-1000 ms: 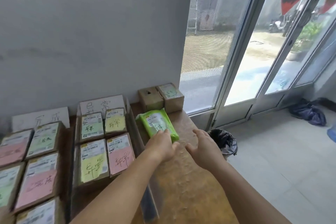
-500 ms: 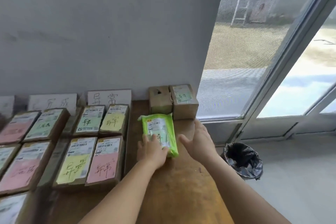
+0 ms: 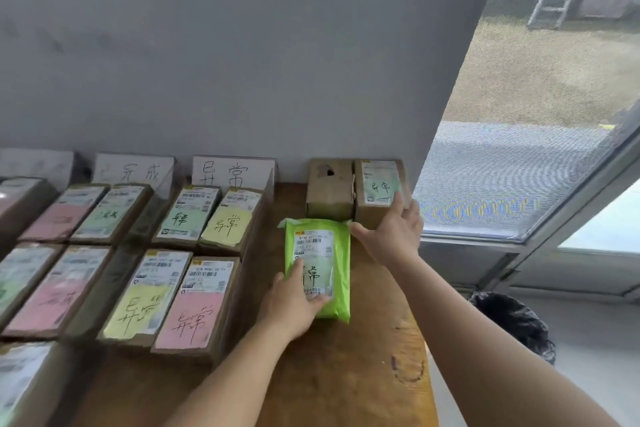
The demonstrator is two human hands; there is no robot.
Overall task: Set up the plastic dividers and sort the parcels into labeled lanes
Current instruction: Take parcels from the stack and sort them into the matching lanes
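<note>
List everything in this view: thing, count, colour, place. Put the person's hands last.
green mailer bag: one, lime green with white label, on table right of the lanes
brown boxes at wall: two, cardboard; torn box left, labelled box right
lane parcels: at least ten, brown with pink, green or yellow notes, in rows on the left
lane signs: three, white, handwritten, leaning against wall
clear divider: one seen, right of the lanes
table: one, brown wood
bin bag: one, black, on floor right
left hand: rests on the mailer
right hand: open, touching the labelled box
</note>
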